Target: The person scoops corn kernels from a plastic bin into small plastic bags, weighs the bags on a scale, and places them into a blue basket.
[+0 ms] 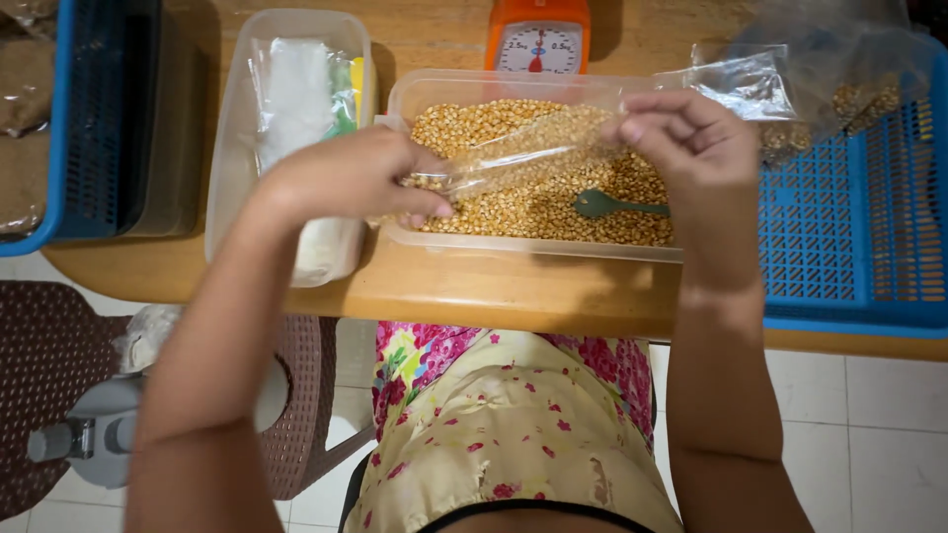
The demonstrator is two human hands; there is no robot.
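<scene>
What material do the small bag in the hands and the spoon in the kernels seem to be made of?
Small bag: thin clear plastic film, glossy; kernels show through it and it creases. Spoon: probably plastic, matte green, uniformly coloured without metallic shine. Both hands, left and right, pinch the bag.

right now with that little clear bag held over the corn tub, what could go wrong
The clear bag is pinched only at its ends by the left hand and right hand; if it tips, kernels may spill. It hangs over the kernel tub, whose front edge sits near the table edge, so a bump could shift it.
</scene>
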